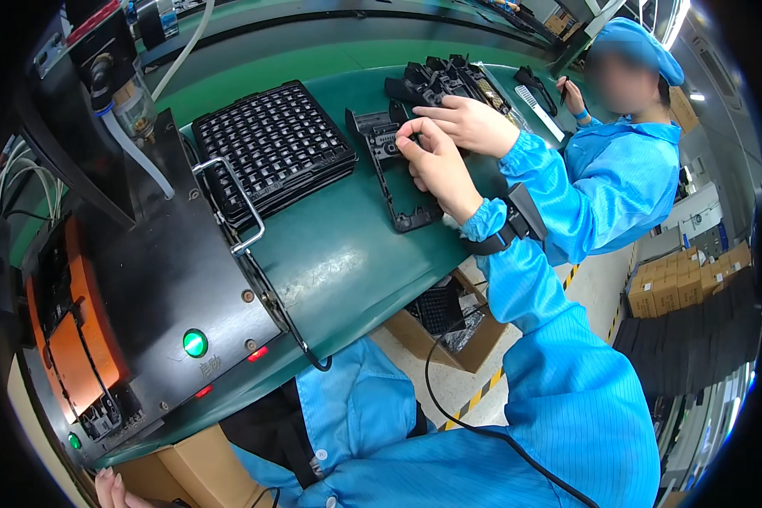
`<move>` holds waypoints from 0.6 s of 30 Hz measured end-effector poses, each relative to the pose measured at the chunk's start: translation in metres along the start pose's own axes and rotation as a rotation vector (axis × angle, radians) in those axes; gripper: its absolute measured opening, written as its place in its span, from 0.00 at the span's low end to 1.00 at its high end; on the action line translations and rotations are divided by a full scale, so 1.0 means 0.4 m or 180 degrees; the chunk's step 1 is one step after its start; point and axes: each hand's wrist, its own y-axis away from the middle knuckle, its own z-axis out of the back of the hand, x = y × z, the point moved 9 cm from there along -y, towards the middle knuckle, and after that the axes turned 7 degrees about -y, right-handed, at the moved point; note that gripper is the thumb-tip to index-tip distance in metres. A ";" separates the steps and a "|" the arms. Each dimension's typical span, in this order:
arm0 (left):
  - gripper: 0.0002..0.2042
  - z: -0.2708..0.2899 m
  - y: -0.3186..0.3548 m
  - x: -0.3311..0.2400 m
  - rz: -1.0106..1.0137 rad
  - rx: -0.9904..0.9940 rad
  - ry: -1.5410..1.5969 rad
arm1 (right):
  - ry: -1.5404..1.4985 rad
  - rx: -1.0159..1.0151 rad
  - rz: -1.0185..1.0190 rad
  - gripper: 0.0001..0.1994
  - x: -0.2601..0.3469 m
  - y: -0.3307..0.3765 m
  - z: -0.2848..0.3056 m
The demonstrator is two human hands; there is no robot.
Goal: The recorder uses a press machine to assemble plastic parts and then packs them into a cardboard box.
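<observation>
Pinching black plastic frame (398,182), right hand (438,161) fingers together, left hand (114,491) cropped, grip unreadable

My left hand (114,491) is cut off at the bottom edge; my right hand (436,161) hides part of the black frame (402,190).

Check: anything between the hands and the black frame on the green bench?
Nothing visible. The left hand grips the black frame at its upper end; the right hand lies just beyond it. The grid tray sits apart, to the left.
</observation>
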 end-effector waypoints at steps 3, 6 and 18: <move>0.11 0.005 0.006 0.003 -0.0030 -0.0043 0.0032 | -0.0512 0.0326 -0.0156 0.05 -0.008 0.034 -0.010; 0.10 0.003 0.009 0.001 -0.0048 -0.0036 0.0171 | -0.0860 0.0369 -0.0341 0.04 -0.024 0.046 -0.001; 0.11 -0.003 0.022 0.006 -0.0059 -0.0158 0.0044 | -0.0519 -0.0006 -0.0474 0.09 -0.019 0.068 0.002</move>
